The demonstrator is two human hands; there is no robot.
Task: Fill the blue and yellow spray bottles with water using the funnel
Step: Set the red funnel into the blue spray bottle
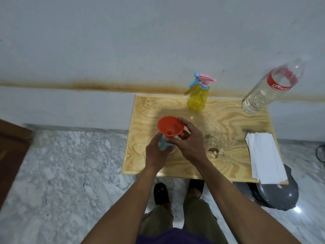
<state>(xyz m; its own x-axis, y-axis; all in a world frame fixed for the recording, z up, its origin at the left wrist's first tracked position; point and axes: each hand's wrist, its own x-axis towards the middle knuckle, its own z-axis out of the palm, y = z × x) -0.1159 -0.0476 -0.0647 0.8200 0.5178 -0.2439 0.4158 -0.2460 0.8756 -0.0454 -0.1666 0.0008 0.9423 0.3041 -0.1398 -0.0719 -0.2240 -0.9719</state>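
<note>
An orange funnel (168, 126) sits in the mouth of the blue spray bottle (163, 142) at the table's front left. My left hand (156, 152) is wrapped around the blue bottle's body, hiding most of it. My right hand (190, 141) pinches the funnel's rim and tab from the right. The yellow spray bottle (197, 97), with its pink and blue trigger head on, stands upright at the back of the wooden table (228, 131). A clear water bottle (269, 88) with a red label stands at the back right corner.
A stack of white paper sheets (265, 157) lies along the table's right edge. A grey round object (279, 194) sits on the marble floor under the right corner. A dark wooden panel (10, 155) is at the far left. My feet are below the table's front edge.
</note>
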